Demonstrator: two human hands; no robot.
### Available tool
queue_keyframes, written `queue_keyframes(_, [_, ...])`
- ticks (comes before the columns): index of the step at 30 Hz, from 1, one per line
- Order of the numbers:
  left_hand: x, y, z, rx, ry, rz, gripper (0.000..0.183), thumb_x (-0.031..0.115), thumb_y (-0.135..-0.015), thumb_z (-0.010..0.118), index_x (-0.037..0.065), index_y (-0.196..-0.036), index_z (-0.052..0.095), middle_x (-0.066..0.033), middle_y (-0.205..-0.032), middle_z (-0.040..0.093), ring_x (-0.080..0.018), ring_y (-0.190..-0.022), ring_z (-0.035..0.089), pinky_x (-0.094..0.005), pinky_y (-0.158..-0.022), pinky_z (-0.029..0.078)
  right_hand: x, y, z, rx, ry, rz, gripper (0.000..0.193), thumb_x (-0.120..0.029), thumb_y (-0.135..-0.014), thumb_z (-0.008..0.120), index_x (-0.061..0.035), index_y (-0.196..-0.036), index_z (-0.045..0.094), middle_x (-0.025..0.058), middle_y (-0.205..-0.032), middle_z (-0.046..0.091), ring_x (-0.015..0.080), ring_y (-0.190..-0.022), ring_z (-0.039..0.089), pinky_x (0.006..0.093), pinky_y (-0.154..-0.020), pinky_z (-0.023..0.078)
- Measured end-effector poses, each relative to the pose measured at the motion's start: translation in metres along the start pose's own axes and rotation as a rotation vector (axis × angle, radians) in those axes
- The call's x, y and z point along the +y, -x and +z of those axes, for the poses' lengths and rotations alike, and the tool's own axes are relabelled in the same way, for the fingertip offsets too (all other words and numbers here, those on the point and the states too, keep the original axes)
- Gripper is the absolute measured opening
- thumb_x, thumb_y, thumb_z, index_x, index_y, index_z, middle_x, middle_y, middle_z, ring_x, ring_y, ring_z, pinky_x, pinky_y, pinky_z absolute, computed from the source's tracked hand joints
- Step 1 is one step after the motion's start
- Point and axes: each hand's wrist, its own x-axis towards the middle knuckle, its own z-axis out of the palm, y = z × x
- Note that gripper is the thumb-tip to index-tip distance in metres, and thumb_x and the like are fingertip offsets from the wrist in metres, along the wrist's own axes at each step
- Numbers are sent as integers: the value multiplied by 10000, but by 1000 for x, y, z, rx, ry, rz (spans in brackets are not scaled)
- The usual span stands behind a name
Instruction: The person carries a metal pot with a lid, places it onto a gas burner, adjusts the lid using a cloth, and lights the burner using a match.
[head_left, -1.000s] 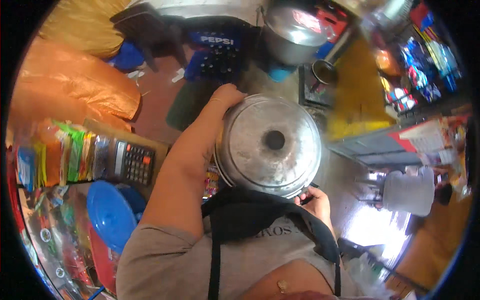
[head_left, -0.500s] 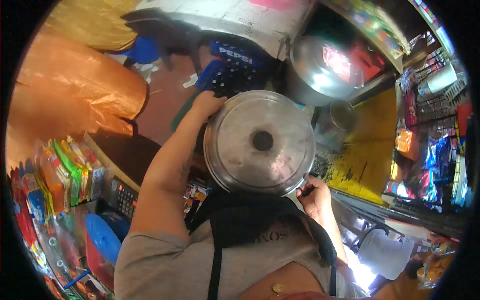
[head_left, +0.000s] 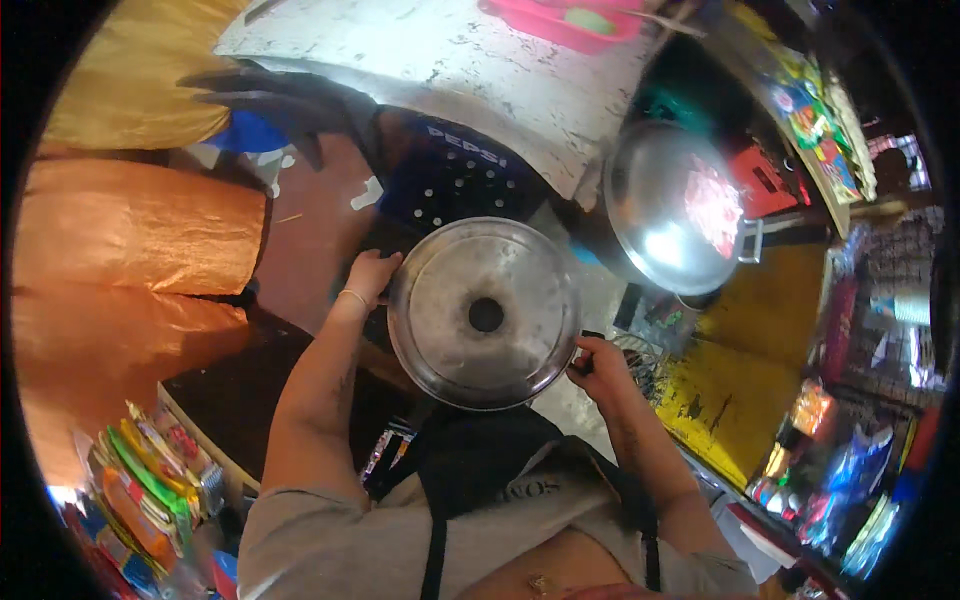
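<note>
A round, scuffed metal lid [head_left: 520, 275] with a raised rim is held level in front of my body. The dark round spot at its centre could be a knob or a hole; I cannot tell which. My left hand [head_left: 374, 276] is closed at the lid's left edge. On the right edge, slightly lower, the fingers of my right hand [head_left: 604, 368] are curled at a small dark part, perhaps a handle. Whatever lies beneath the lid is hidden.
A large metal pot [head_left: 640, 180] with a pinkish patch on it stands at the right. A dark blue bottle crate [head_left: 440, 170] sits ahead, below a white table [head_left: 400, 45] bearing a pink basin [head_left: 570, 28]. Packaged goods [head_left: 150, 470] fill the lower left; a yellow panel [head_left: 740, 370] is at right.
The lid has shifted lower and left in view, still between both hands. My view has swung, so the pot and white table show more fully.
</note>
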Motion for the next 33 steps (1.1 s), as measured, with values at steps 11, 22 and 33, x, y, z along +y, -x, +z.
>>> queue_keyframes(11, [-25,-283,-21,287,-720,650,290,244,-888,536,16,-1066,568,-183,-933,608,-359,-829,622,-481,-678,528,-80,-204,124,-213,5,-217,114,-157,-803,654,-140,-765,548,-9,-607,432,142,-544,441,332,-523,402])
queue_keyframes(22, [0,-436,12,322,-1045,687,260,234,-864,519,77,-1070,544,-178,-1027,581,-352,-900,584,-456,-688,484,-107,-310,128,-139,1201,-953,120,-43,-766,673,-44,-858,597,38,-730,568,187,-666,560,310,-641,470])
queue_keyframes(33, [83,-294,45,805,-1014,507,468,372,-786,619,144,-1185,534,-204,-1294,468,-447,-1138,452,-587,-862,399,-100,-293,147,-46,973,-768,288,-89,-750,716,-70,-1017,609,99,-931,607,228,-867,596,351,-787,482])
